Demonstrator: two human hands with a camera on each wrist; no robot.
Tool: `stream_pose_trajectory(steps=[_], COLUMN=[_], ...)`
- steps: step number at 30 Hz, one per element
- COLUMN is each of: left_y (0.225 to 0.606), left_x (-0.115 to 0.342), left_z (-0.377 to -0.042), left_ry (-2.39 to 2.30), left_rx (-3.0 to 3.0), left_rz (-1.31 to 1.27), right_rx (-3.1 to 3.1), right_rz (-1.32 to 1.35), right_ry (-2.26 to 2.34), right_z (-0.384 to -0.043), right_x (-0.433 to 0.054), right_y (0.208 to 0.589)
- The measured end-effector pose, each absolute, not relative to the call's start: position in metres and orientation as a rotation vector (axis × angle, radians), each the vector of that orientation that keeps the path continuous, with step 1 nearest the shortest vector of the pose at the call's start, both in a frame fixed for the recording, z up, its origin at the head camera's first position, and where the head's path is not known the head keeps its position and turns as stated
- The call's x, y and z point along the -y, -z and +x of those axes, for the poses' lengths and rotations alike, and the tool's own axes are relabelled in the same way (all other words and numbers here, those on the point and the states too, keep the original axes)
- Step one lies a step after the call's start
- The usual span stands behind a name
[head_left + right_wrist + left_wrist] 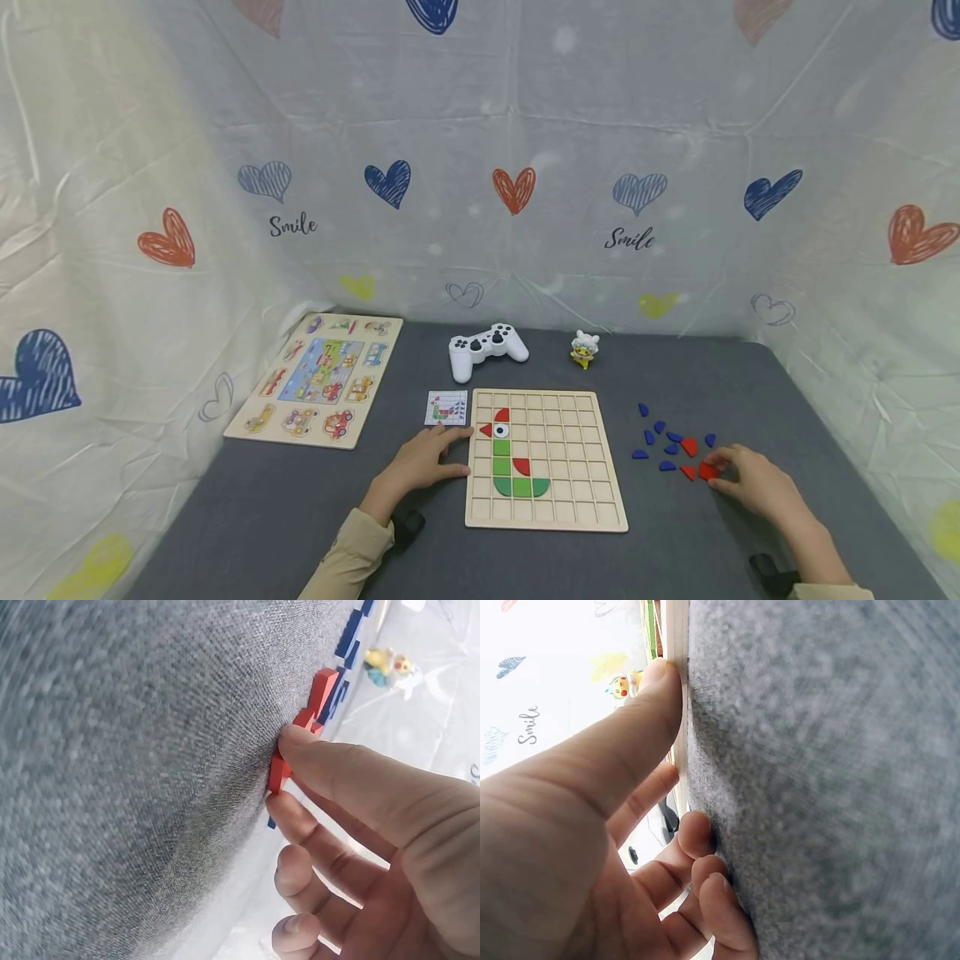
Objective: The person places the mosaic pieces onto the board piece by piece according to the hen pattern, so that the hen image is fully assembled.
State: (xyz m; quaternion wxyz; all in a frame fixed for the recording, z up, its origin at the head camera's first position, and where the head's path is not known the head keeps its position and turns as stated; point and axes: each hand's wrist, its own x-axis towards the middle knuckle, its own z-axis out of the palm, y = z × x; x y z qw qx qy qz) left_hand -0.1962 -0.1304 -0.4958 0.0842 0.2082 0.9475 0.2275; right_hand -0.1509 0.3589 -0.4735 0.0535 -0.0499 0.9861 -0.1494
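Note:
A wooden grid board (558,512) lies in the middle of the table. On its left half, a bird-like figure is laid out from green squares (501,467), green and red quarter-rounds and a round eye piece (501,431). My left hand (422,460) rests beside the board, thumb and index fingertips against its left edge, the other fingers loosely bent. Over on the right, my right hand (761,482) pinches a red piece (277,774) between thumb and index finger, low at the table. Other red pieces (689,447) and several blue half-round pieces (667,466) lie scattered just left of that hand.
A small pattern card (446,408) lies at the board's upper left corner. Behind stand a white game controller (487,348) and a small figurine (584,349). A wooden picture puzzle (247,429) occupies the far left, and a heart-printed curtain (450,242) hangs behind the table.

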Motion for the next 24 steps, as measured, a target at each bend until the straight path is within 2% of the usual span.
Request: stream_pose_trajectory(steps=[14, 24], left_y=[0.496, 0.496], left_x=[0.129, 0.129], left_z=[-0.196, -0.196], left_ry=[-0.665, -0.672], left_rx=[-2.828, -2.828], left_rz=[0.605, 0.601], right_rx=[-3.041, -3.108], right_rz=[-0.188, -0.289], right_ry=[0.464, 0.511], right_z=[-0.148, -0.152], right_x=[-0.351, -0.321], right_y=[0.471, 0.46])
